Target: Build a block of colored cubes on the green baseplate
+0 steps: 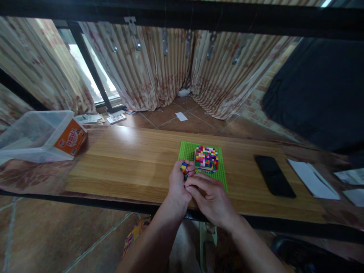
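Observation:
My left hand (178, 178) is cupped around several small toy bricks (184, 167), with blue, yellow and orange among their colours. Close against it, my right hand (210, 195) has its thumb and fingertips pinched together at the left palm. What sits in that pinch is too small to make out. Just beyond both hands stands a block of many-coloured toy bricks (206, 157), built up on a green studded baseplate (187, 148). The hands cover the baseplate's near left part.
A black phone (274, 176) lies on the wooden board (127, 163) to the right, with white paper (313, 178) beyond it. At the far left is a clear plastic bin (36, 132) with an orange label. A dark bar (182, 17) crosses overhead, with metal hooks hanging below.

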Action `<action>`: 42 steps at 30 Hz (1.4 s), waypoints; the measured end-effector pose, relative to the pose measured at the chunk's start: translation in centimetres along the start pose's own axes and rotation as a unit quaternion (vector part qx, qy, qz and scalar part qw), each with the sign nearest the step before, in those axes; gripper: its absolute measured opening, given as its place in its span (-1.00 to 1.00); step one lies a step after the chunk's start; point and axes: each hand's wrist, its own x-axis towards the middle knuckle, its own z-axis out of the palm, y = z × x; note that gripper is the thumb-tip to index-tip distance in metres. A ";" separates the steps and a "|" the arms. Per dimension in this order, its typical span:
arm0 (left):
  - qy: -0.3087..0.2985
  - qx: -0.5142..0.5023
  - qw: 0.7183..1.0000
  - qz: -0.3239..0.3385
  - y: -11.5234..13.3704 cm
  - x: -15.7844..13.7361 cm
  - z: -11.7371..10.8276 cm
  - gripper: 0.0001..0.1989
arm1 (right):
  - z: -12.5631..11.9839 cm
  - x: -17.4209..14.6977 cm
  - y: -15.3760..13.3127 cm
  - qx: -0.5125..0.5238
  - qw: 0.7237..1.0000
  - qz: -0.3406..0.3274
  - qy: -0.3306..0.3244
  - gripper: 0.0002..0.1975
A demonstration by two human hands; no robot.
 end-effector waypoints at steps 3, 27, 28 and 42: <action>-0.013 -0.027 0.999 -0.010 0.1 -0.1 0.1 -0.75 | 0.0 -0.1 -0.1 0.002 1.000 0.004 0.005 -0.85; 0.010 -0.139 0.989 -0.037 2.0 0.2 0.6 -0.76 | -5.4 -0.7 6.2 -0.177 0.950 0.174 0.188 -0.75; 0.011 -0.137 0.990 -0.038 1.9 0.2 0.7 -0.76 | -5.2 -0.6 6.3 -0.165 0.953 0.166 0.191 -0.76; 0.010 -0.124 0.991 -0.038 2.0 0.6 0.4 -0.75 | -2.0 0.0 9.9 0.173 0.907 0.213 0.321 -0.81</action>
